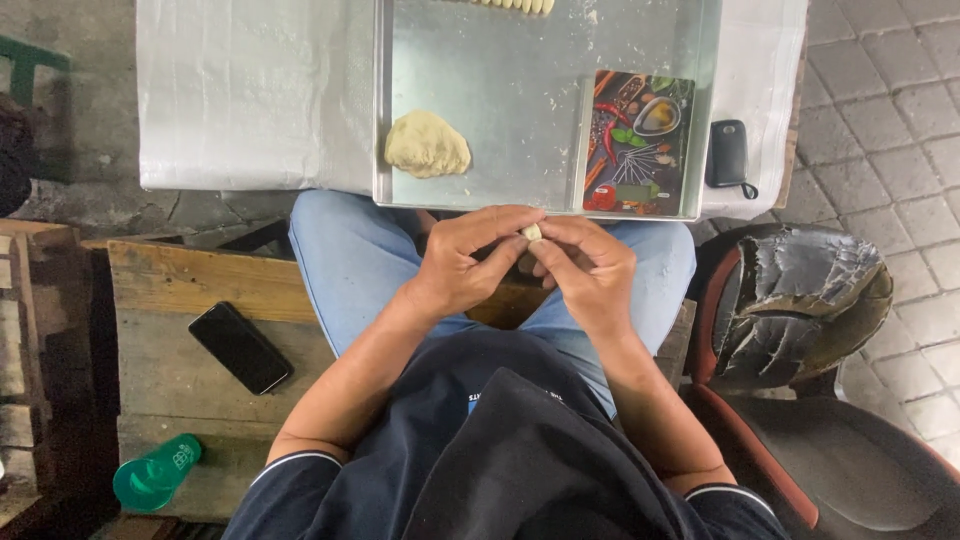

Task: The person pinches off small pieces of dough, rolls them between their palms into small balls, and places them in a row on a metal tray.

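1. One metal tray point(480, 60) beyond the fingers, its top edge cut off
2. One dough lump point(427, 145) in it
3. Two hands, left hand point(462, 262) and right hand point(588, 270), fingertips pinching one small dough piece point(532, 233), mostly hidden

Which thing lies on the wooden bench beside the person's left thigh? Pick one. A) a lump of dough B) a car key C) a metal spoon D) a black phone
D: the black phone lies flat on the wooden bench; the lump of dough sits in the metal tray.
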